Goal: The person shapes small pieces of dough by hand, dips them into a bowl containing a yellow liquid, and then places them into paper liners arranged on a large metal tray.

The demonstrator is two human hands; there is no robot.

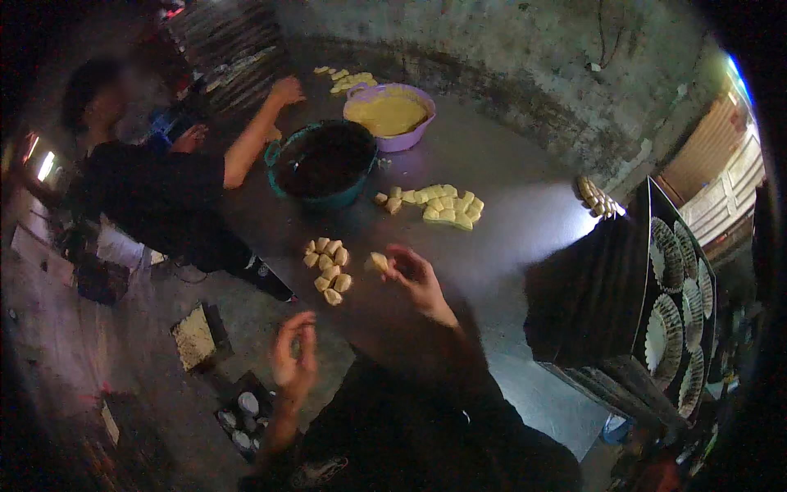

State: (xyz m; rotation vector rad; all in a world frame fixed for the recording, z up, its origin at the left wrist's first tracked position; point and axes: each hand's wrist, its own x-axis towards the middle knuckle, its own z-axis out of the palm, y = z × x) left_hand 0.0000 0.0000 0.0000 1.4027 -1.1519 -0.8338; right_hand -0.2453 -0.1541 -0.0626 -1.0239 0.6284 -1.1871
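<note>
My right hand [416, 283] is over the near part of the dark table [508, 221], thumb and fingers pinched on a small pale dough piece [378, 261]. Just left of it sits a cluster of dough balls [330, 266], several of them touching. My left hand [295, 351] hangs off the table's near edge, its fingers apart and slightly blurred, with nothing seen in them. Farther back lies a group of yellowish, flattened dough pieces [451, 205], with a few browner lumps [390, 200] at its left end.
A green tub [348, 197] of dark filling and a purple basin [416, 138] of yellow mixture stand farther back. Across the table, at left, a person's arm [250, 143] reaches in. Right of me rises a stack of dark trays [631, 328] with fluted tins [666, 340].
</note>
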